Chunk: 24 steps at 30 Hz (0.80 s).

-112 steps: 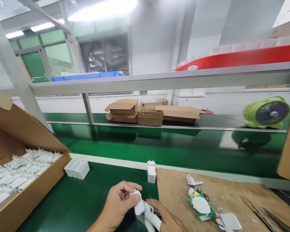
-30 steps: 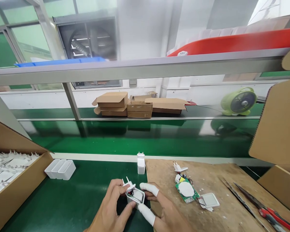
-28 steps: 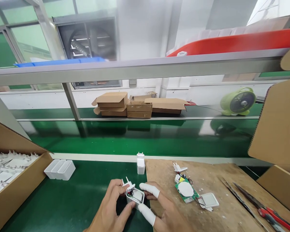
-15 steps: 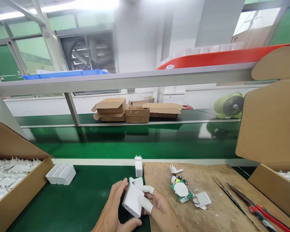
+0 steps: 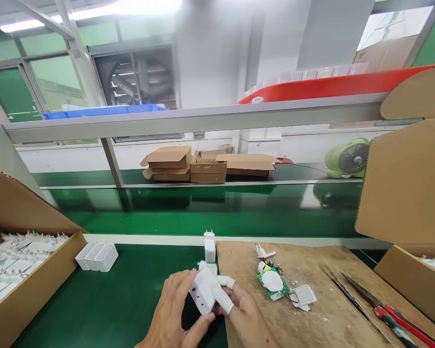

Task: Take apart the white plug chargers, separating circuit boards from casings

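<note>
A white boxy charger case (image 5: 202, 292) is held between both hands above the green mat. Its near side shows small holes and a slot. My left hand (image 5: 176, 309) curves round its left side, with the thumb at the bottom corner. My right hand (image 5: 239, 309), with white covers on two fingers, grips the case from the right. Just beyond it stands a white plug charger (image 5: 209, 247), pins up; part of another white piece lies between it and the case, mostly hidden. To the right lie a green circuit board (image 5: 273, 282), a white pad (image 5: 303, 296) wired to it and a white plug piece (image 5: 264, 251).
White empty shells (image 5: 97, 257) sit in a row at left, beside a cardboard box (image 5: 63, 261) of white pin parts. Tweezers (image 5: 353, 302) and red-handled scissors (image 5: 387, 311) lie on the brown board (image 5: 311, 261). Another open box (image 5: 406, 270) is at right.
The case has been tilted in my hands, so its side with the holes now faces me more. Both hands stay on it. The whole view has shifted slightly.
</note>
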Available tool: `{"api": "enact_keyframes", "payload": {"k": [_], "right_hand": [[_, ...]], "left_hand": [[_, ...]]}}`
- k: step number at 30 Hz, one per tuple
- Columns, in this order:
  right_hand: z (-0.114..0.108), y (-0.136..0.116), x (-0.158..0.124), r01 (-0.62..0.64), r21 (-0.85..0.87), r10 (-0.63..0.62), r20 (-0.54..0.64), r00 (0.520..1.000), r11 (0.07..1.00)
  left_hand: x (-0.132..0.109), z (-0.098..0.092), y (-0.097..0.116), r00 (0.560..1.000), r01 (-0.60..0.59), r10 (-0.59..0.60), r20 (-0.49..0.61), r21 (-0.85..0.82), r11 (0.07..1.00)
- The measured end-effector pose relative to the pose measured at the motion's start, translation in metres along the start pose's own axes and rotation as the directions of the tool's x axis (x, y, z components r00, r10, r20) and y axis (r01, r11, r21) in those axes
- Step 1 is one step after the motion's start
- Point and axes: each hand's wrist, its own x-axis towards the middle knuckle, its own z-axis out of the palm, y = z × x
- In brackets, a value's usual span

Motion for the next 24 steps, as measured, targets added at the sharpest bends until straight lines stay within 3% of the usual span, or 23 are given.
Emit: {"api": "enact_keyframes", "payload": {"k": [2, 4, 8, 13, 19, 21, 24], "right_hand": [[-0.005, 0.003, 0.000, 0.094, -0.231, -0.113, -0.073, 0.991, 0.968], [-0.009, 0.007, -0.003, 0.119, -0.469, -0.187, -0.101, 0.977, 0.875], [-0.010, 0.017, -0.010, 0.144, -0.725, -0.282, -0.072, 0.957, 0.674], [-0.009, 0.024, -0.012, 0.136, -0.782, -0.290, -0.060, 0.955, 0.608], [-0.003, 0.005, -0.015, 0.159, -0.757, -0.247, -0.003, 0.969, 0.634], [-0.001, -0.002, -0.017, 0.160, -0.758, -0.249, -0.003, 0.969, 0.632], [0.001, -0.007, -0.018, 0.155, -0.774, -0.243, 0.002, 0.970, 0.614]], "left_hand": [[0.000, -0.002, -0.002, 0.996, 0.007, -0.012, 0.092, 0.047, 0.999], [-0.002, -0.001, -0.005, 0.984, 0.012, -0.021, 0.176, 0.051, 0.999], [-0.008, 0.007, -0.008, 0.979, 0.045, -0.044, 0.197, -0.002, 0.999], [-0.012, 0.013, -0.010, 0.987, -0.022, 0.019, 0.162, 0.019, 1.000], [-0.016, 0.013, -0.022, 0.971, -0.184, 0.168, 0.168, 0.080, 0.980], [-0.019, 0.017, -0.023, 0.980, -0.148, 0.138, 0.146, 0.065, 0.987], [-0.018, 0.022, -0.027, 0.998, 0.012, -0.011, 0.059, -0.019, 1.000]]}}
